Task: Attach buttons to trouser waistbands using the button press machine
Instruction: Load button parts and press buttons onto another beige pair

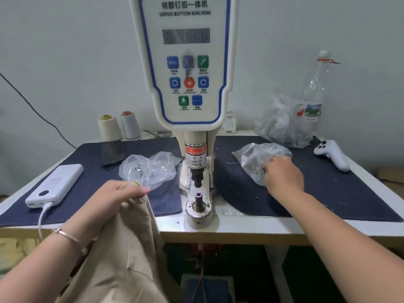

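The white servo button machine (185, 62) stands at the table's middle, its punch (197, 179) raised above the lower die post (198, 196). My left hand (119, 194) grips the waistband of beige trousers (122, 254), just left of the die; the cloth hangs off the table's front edge. My right hand (282, 173) reaches into a clear plastic bag (253, 158) of small metal parts on the right; its fingertips are hidden in the plastic. Another clear bag (148, 167) with metal buttons lies left of the machine.
A dark blue cloth (328, 193) covers the table. On the left lie a white power bank (54, 184) with cable and a black phone (112, 153), with two thread cones (119, 126) behind. At the right: a white controller (332, 155), a bottle (314, 90), a large bag (282, 125).
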### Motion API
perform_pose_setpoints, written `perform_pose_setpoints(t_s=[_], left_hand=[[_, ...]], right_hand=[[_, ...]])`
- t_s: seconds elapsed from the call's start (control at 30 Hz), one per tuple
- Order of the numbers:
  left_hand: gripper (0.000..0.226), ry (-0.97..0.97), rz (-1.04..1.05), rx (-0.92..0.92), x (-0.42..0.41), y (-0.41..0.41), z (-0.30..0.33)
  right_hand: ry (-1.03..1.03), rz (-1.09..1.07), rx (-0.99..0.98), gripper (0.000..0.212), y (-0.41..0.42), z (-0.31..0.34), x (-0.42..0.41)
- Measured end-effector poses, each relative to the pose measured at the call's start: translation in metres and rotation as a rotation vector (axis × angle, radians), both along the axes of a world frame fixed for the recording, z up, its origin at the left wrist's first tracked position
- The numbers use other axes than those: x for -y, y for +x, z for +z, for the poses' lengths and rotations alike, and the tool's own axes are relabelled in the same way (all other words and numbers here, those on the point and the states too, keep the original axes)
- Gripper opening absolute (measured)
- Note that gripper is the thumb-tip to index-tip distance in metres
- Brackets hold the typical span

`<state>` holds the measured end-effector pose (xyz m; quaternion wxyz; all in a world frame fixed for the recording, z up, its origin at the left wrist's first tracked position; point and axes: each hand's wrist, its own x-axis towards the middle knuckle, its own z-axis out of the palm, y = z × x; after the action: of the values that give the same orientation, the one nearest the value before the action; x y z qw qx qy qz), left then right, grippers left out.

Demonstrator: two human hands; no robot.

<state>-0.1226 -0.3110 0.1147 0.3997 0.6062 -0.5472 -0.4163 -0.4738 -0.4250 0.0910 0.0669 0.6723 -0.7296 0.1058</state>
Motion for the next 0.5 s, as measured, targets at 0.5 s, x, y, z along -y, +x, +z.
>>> perform_pose_setpoints(t_s=[0.5], left_hand=[[0.062, -0.286, 0.290, 0.216, 0.044, 0.005, -0.052]], right_hand=[[0.075, -0.039, 0.197, 0.019, 0.001, -0.021, 0.026]])
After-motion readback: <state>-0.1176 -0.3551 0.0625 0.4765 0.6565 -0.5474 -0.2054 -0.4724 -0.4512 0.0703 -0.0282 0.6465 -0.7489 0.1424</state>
